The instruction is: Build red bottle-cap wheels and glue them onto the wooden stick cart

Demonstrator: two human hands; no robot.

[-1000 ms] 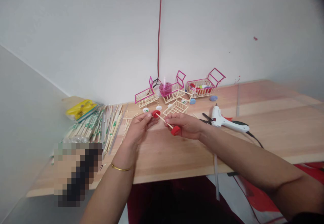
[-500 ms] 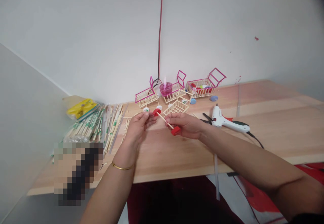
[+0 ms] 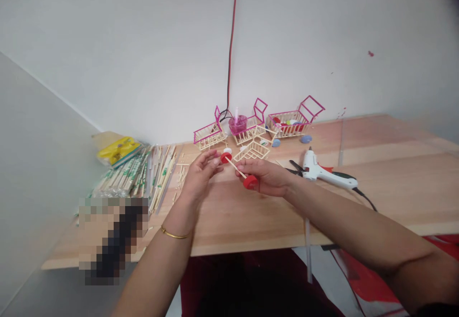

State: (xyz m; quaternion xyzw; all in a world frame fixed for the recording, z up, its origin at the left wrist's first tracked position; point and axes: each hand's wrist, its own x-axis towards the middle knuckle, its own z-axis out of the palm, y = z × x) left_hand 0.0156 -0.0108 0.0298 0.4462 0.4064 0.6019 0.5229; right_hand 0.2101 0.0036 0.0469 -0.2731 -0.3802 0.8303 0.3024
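A gold bangle (image 3: 174, 233) sits on the left wrist, nearest the viewer. Above the near half of the table (image 3: 251, 216), the left hand (image 3: 201, 176) and the right hand (image 3: 267, 178) meet over a thin stick axle (image 3: 236, 168), which has a red cap at each end and is held clear of the table top. The right fingers are clenched on the stick just beside the near red cap (image 3: 250, 182), which sits at their six o'clock. The stick slants up toward ten o'clock to the far red cap (image 3: 225, 157). The left fingers are loosely spread with their tips right at that cap (I cannot tell whether they pinch it or only touch it).

At three o'clock from the right hand, a white glue gun (image 3: 328, 173) lies on its side, its black cord trailing toward the near edge. At nine o'clock from the left hand lies a heap of wrapped chopsticks (image 3: 136, 176), with a yellow packet (image 3: 116, 148) behind it.

Just past the hands at twelve o'clock sits a bare stick basket (image 3: 253, 150). Farther back, against the wall, stand three pink-trimmed carts, the left cart (image 3: 210, 135), the middle cart (image 3: 251, 125) and the right cart (image 3: 294, 121), which holds coloured caps. A pink cup (image 3: 237, 125) stands between the first two. A red-and-black cable (image 3: 231, 44) runs up the wall above it.
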